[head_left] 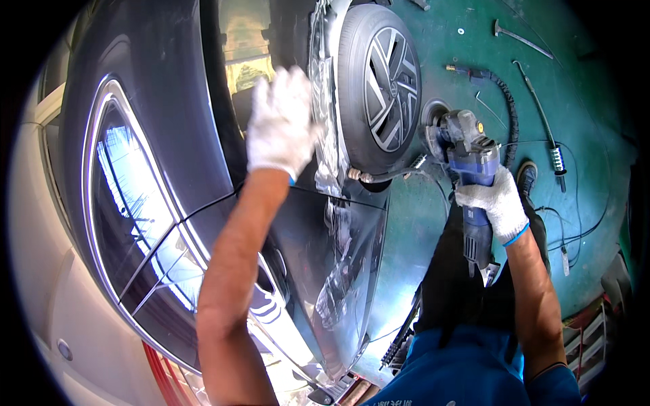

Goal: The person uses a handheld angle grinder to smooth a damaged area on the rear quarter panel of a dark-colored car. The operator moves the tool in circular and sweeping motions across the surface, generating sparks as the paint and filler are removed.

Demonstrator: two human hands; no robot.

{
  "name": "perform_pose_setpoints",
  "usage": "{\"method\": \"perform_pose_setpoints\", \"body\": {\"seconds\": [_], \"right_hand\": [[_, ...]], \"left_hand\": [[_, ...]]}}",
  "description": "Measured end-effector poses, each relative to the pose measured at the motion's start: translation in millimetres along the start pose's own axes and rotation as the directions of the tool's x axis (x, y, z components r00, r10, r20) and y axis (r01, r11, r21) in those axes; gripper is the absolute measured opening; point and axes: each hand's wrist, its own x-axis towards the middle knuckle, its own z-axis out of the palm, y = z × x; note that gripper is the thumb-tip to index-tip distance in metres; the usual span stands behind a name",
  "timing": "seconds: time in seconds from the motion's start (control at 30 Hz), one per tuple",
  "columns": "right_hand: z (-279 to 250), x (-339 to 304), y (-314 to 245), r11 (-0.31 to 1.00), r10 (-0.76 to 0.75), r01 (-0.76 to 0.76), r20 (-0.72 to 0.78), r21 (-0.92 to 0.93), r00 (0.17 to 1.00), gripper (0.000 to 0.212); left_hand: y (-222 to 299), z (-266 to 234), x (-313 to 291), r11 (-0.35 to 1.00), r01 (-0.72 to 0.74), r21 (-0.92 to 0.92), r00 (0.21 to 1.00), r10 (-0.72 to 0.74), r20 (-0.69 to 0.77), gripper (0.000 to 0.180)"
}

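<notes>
My right hand [498, 203], in a white glove, grips the body of a blue and black angle grinder [474, 161]. Its round disc end points away from me, beside the car wheel [393, 91]. My left hand [282, 128], also gloved, is over the dark car panel with its fingers stretched out and slightly blurred. Whether it touches the panel I cannot tell. Right of that hand runs the wheel-arch edge [327, 115], scraped to bare, whitish metal. More scuffed, crumpled metal shows lower on the car's side panel [338, 271].
A hammer [521, 38], a slide hammer puller [542, 111] and a black hose [509, 101] lie on the green floor [447, 61]. Thin cables curl at right. Another hose [386, 177] with a metal fitting crosses below the wheel. The car's side window [135, 189] reflects bright light.
</notes>
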Motion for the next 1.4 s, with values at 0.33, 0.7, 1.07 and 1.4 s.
{"method": "perform_pose_setpoints", "body": {"seconds": [0.33, 0.7, 1.07, 1.4], "right_hand": [[11, -57, -6, 0.999, -0.028, 0.034, -0.135, 0.040, 0.990, 0.035], [136, -4, 54, 0.758, -0.240, 0.229, 0.065, -0.610, 0.969, 0.059], [144, 39, 40, 0.901, -0.287, 0.327, 0.173, -0.287, 0.942, 0.063], [135, 26, 49, 0.803, -0.314, 0.411, 0.281, -0.431, 0.907, 0.061]], "left_hand": [[142, -2, -175, 0.341, 0.188, -0.921, 0.903, 0.308, 0.298, 0.078], [191, 7, -141, -0.975, 0.220, 0.009, 0.883, 0.203, 0.422, 0.046], [151, -2, -103, -0.905, 0.243, -0.348, 0.843, 0.020, 0.537, 0.049], [168, -8, -122, -0.917, 0.263, -0.299, 0.808, 0.039, 0.588, 0.053]]}}
